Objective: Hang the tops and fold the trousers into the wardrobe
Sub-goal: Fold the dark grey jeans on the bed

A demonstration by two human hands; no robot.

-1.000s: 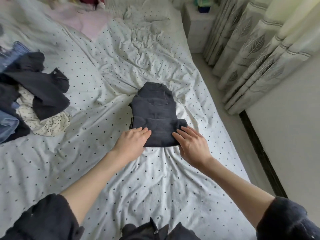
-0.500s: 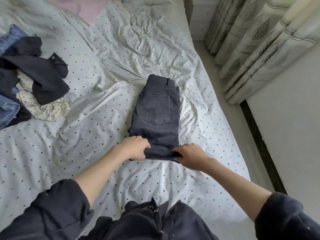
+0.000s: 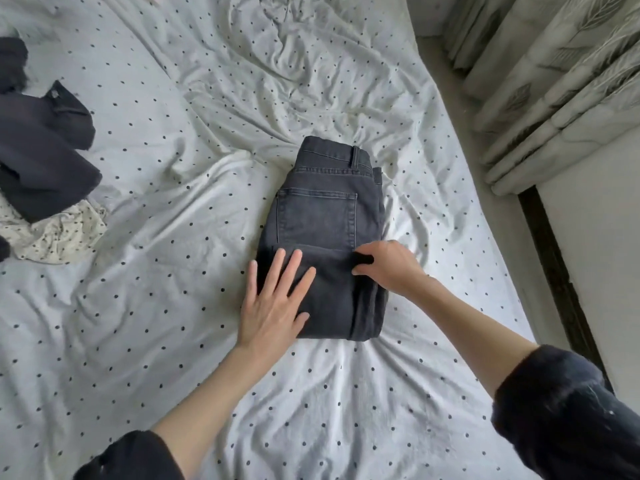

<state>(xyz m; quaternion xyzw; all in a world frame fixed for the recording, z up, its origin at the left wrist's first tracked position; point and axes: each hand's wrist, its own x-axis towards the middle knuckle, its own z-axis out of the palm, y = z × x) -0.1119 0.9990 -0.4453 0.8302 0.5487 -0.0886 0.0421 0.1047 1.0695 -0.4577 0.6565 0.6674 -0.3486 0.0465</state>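
I just flipped the trousers [image 3: 325, 216] bottom up. Left hand [image 3: 273, 303] lies flat, pressing; right hand [image 3: 388, 268] pinches the fold (near bed's right edge). Wardrobe nxt, I think.

The folded jeans [image 3: 325, 230] are a washed charcoal black, with darker seams round the back pocket. The bedsheet [image 3: 173, 306] under them is white with small black dots. At the left edge lies a navy-black garment [image 3: 41, 157] over a cream cloth with dark speckles [image 3: 59, 237] (finer than the sheet's dots). The curtains [image 3: 554, 81] are pale beige with grey leaf prints. Both sleeves [image 3: 554, 410] are dark navy.
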